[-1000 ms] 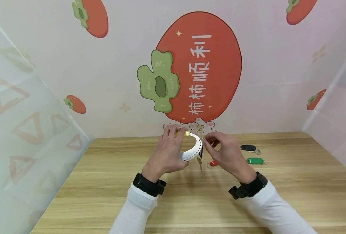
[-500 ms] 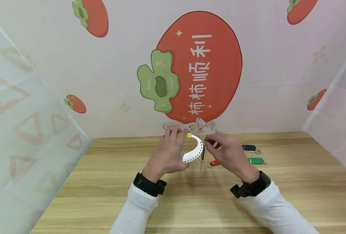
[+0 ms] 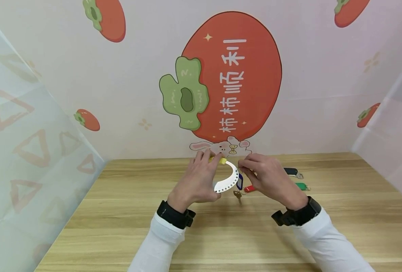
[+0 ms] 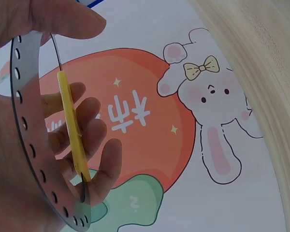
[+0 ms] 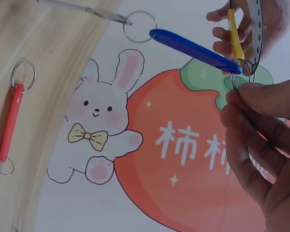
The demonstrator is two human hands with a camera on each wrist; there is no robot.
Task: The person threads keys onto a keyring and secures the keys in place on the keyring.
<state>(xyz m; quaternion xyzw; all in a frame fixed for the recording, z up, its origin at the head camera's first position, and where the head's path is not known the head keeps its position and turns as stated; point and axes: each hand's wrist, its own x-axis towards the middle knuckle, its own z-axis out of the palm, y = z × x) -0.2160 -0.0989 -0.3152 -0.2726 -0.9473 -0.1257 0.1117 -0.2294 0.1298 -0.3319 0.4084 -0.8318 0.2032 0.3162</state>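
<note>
A crescent-shaped metal plate (image 3: 229, 184) with a row of holes along its edge is gripped by my left hand (image 3: 198, 176). The plate's ends are joined by a wire carrying a yellow sleeve (image 4: 73, 128), with my fingers around it. My right hand (image 3: 268, 176) pinches a small metal ring (image 5: 233, 79) between thumb and fingertips, right at the holed edge of the plate. From that ring hangs a blue key tag (image 5: 195, 50). A key (image 3: 237, 195) dangles on another ring (image 5: 140, 26) at the tag's far end, above the wooden table.
On the wooden table (image 3: 126, 219) a red key tag (image 3: 249, 189) lies beneath my right hand. Beyond it are a green key tag (image 3: 302, 186) and a dark key tag (image 3: 291, 171) with a key. A printed backdrop (image 3: 146, 56) rises behind.
My left hand and the plate have shifted slightly right and lower in the head view. My right wrist has moved right. The blue tag has swung from edge-on to showing its face.
</note>
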